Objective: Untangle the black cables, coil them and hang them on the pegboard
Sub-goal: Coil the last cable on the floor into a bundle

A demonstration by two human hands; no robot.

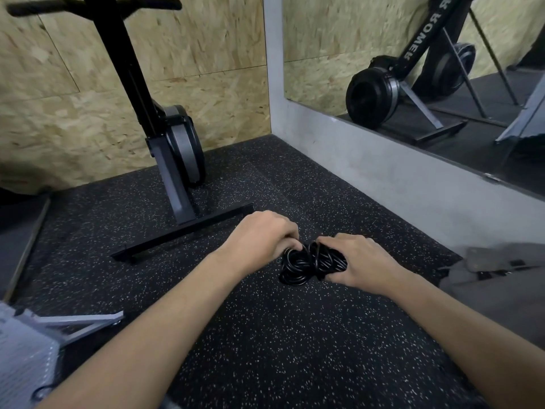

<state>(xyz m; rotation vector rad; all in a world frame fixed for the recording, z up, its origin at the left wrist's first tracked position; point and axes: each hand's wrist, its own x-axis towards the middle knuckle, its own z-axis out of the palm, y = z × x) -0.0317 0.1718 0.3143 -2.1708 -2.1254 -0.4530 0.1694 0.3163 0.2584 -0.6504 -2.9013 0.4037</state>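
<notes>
1. Speckled floor (259, 343) is stretching under you, in a corner by chipboard walls.
2. Your left hand (259, 237) is pinching the cables (308, 264) at their top; your right hand (361, 261) is gripping their right side.
3. You are holding one knotted clump low over the floor, so untangling is only beginning, by my judgement.
4. Coiling and hanging are waiting; past the rower (174, 143) and mirror (442, 93), no pegboard is showing.
</notes>
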